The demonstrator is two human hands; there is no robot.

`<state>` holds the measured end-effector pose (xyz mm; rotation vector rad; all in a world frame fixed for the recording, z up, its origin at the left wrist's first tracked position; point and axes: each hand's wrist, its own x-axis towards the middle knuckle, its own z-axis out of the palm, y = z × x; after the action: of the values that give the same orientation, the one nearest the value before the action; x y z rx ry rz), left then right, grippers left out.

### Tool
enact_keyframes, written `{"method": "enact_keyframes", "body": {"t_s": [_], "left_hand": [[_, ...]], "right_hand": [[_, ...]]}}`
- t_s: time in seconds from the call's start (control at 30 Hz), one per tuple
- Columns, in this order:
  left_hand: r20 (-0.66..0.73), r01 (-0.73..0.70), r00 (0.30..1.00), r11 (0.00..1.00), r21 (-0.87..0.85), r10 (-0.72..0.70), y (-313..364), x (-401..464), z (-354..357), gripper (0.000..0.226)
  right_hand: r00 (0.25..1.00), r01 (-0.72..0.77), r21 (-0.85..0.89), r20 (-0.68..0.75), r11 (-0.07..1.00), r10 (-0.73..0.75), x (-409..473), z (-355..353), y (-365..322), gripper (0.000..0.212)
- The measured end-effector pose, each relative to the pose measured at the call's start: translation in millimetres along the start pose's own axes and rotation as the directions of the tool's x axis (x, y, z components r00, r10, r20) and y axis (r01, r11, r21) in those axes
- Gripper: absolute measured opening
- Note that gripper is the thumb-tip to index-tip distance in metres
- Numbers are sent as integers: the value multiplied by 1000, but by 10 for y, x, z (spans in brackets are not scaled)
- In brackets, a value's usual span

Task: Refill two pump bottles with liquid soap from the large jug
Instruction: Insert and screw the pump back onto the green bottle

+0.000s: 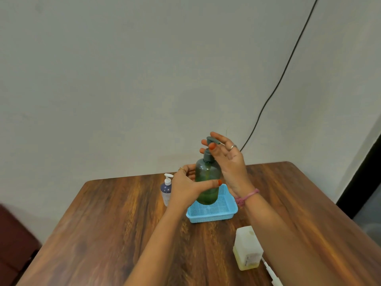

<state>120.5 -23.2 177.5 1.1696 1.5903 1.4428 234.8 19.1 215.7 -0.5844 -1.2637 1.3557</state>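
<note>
- Lower right of the frame: the large jug stands on the bench, capped (nobody's touching it).
- Mid-frame, a blue basket with the green pump bottle upright over it.
- Left hand grips the bottle's body; right hand is loosely spread, fingers at the pump head.
- Just left, behind the left hand: the small white pump bottle.

Room: plain wall behind a wooden counter.
The wall is flat, pale grey-white and evenly lit. A thin black cable runs diagonally down it toward the counter's far edge. The counter has a dark brown wood-grain top with rounded corners. A dark reddish piece of furniture stands at lower left; a dark opening shows at right.
</note>
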Motion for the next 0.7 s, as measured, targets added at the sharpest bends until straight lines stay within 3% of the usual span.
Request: {"method": "enact_keyframes", "body": {"t_s": [0.23, 0.43, 0.7], "left_hand": [[-7, 3, 1000, 1000, -4, -3, -90, 7, -46, 74], [41, 18, 999, 999, -35, -16, -98, 39, -115, 80], [150, 51, 988, 996, -70, -40, -87, 83, -249, 59]], "right_hand": [[999, 5, -47, -43, 999, -7, 3, 56, 105, 39], [1000, -17, -33, -20, 999, 17, 49, 73, 115, 38], [995, -38, -55, 85, 998, 43, 124, 39, 82, 40]]}}
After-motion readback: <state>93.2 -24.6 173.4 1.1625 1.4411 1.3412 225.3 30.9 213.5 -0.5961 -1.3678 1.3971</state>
